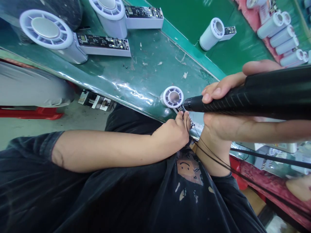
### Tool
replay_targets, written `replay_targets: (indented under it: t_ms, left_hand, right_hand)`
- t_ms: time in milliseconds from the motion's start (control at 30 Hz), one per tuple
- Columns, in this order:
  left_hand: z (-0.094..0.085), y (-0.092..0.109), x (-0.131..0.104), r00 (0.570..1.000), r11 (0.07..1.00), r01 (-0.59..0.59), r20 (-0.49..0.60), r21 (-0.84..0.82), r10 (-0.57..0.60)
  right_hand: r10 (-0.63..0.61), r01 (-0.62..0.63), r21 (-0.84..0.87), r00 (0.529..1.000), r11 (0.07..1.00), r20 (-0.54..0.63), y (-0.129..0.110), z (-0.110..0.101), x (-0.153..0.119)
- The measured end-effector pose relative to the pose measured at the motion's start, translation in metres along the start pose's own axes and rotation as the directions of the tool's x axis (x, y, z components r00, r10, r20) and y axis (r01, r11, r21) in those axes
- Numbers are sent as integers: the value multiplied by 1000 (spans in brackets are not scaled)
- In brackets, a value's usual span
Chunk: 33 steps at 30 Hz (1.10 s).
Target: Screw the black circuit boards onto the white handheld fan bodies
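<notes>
In my right hand [224, 126] is a black electric screwdriver [225, 102], lying across the hand with the fingers wrapped around its body. Its nose points left and meets the near end of a circuit board [181, 110], beside a white cylinder with a spoked ring [173, 97]. My left hand [177, 131] is closed at the board's arm, fingertips pinching over it and covering most of the board. The screwdriver's bit and any screw under it are hidden. A thin dark cable [211, 153] runs past my left fingers toward the lower right.
Two similar cylinder units [55, 35] with exposed boards stand at the upper left of the green table [145, 74]. Another unit [211, 34] stands farther back. Several white cylinders [284, 35] lie on pink cloth at upper right. Part of another person's arm [300, 187] shows at right.
</notes>
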<state>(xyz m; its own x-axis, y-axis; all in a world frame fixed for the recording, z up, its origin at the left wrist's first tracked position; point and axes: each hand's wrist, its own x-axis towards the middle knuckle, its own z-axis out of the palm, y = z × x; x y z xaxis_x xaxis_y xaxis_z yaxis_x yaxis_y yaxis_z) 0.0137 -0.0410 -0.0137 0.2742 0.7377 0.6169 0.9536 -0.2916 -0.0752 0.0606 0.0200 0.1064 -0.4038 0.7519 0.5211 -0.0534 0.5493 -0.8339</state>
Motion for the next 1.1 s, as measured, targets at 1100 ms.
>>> replay_targets:
  t_ms: [1100]
  left_hand:
    - [-13, -103, 14, 981, 996, 21, 192, -91, -3]
  right_hand:
    - [-354, 346, -87, 872, 934, -339, 12, -146, -94]
